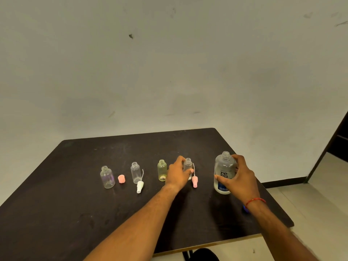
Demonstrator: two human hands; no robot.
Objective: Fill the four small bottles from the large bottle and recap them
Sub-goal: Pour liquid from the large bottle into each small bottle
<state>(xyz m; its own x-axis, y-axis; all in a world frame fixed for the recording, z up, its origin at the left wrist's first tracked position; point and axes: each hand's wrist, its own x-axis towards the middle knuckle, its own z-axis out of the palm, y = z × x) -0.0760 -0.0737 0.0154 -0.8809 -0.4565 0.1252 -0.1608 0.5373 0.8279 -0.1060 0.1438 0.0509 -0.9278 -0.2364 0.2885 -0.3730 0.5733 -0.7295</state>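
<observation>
1. Fingers (185, 171) of the left hand (178, 174) curl around the rightmost of 4 small bottles (188, 166), which stands upright and uncapped on the dark table (75, 204).
2. Right hand (239, 178) wraps the uncapped large bottle (224, 172), upright near the table's right edge.
3. 3 other small bottles stand open in a row to the left: yellowish (162, 170), clear (136, 172), clear (107, 177).
4. Loose caps lie beside them: pink cap (121, 179), white sprayer (140, 186), pink sprayer (194, 180).
</observation>
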